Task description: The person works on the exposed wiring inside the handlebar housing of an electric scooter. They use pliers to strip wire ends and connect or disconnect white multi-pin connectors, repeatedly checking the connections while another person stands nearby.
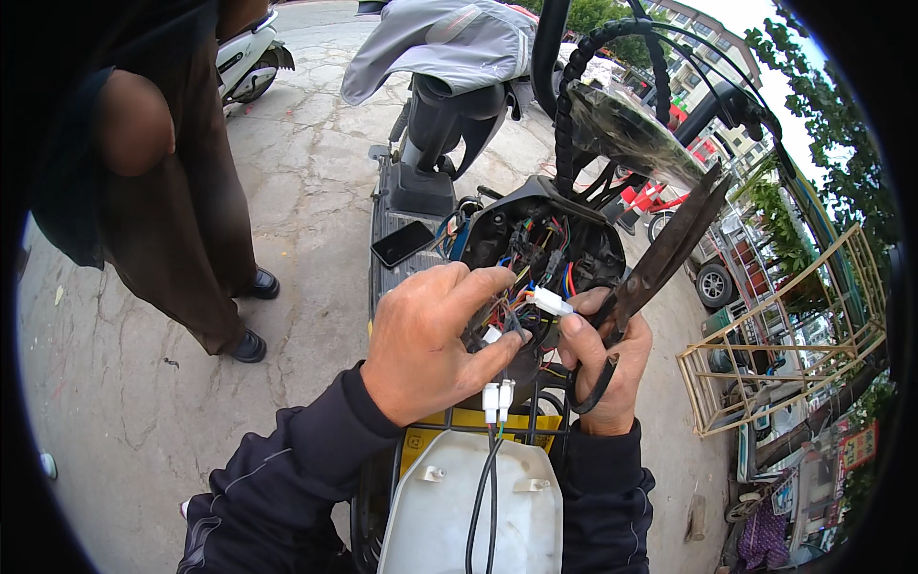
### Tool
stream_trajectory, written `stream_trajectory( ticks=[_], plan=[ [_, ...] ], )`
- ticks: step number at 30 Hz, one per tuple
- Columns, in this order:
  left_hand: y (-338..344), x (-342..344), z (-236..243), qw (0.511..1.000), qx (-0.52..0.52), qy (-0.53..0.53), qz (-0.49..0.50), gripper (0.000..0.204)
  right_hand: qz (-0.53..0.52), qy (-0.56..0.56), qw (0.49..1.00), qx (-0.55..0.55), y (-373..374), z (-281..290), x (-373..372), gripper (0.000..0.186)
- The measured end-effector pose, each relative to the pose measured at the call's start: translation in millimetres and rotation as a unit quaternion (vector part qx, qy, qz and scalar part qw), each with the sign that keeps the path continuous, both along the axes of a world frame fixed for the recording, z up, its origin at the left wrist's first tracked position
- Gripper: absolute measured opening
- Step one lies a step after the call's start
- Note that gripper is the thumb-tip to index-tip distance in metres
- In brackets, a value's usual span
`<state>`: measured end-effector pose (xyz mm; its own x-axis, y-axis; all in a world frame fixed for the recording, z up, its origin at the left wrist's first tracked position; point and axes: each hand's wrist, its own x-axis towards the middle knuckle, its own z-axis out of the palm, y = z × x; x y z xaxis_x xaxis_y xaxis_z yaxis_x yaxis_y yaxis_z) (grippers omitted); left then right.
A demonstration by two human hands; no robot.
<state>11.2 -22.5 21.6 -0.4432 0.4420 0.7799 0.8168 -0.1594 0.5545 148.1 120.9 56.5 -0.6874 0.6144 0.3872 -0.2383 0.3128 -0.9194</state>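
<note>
My right hand [607, 364] pinches a white plug connector [550, 301] with coloured wires between thumb and forefinger. A black curved, handle-like loop [595, 390] also passes through that hand; its full shape is hidden. My left hand [426, 335] reaches in from the left, thumb and forefinger arched apart, with thin dark wires [514, 323] against the thumb tip. Its other fingers are out of sight. Behind both hands lies the opened front housing [598, 234] of an electric scooter, full of tangled wires. Two white connectors [498, 400] on black cables stand over a pale plastic panel [473, 502] nearer me.
A phone [403, 243] rests on the scooter's footboard, left of the housing. A brown flap [669, 253] hangs at the right. Beyond it are a metal frame [784, 335] and parked vehicles. Someone in dark trousers [196, 210] stands at the left. A grey cover [445, 43] drapes the seat.
</note>
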Motion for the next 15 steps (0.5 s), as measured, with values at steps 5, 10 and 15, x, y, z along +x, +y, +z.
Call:
stream_trajectory(
  ticks=[5, 10, 15],
  plan=[
    [-2.9, -2.2, -3.1, 0.999, 0.010, 0.046, 0.004, 0.037, 0.014, 0.013, 1.000, 0.002, -1.2, 0.5, -1.0, 0.022],
    [3.1, -1.7, -8.7, 0.981, 0.048, -0.168, -0.081, 0.011, 0.015, 0.017, 1.000, 0.004, -3.4, 1.3, -1.0, 0.017],
    [0.3, -9.3, -9.6, 0.859, 0.063, -0.448, -0.240, 0.025, -0.015, 0.016, 1.000, 0.007, -1.5, 0.2, -0.5, 0.017]
  ],
)
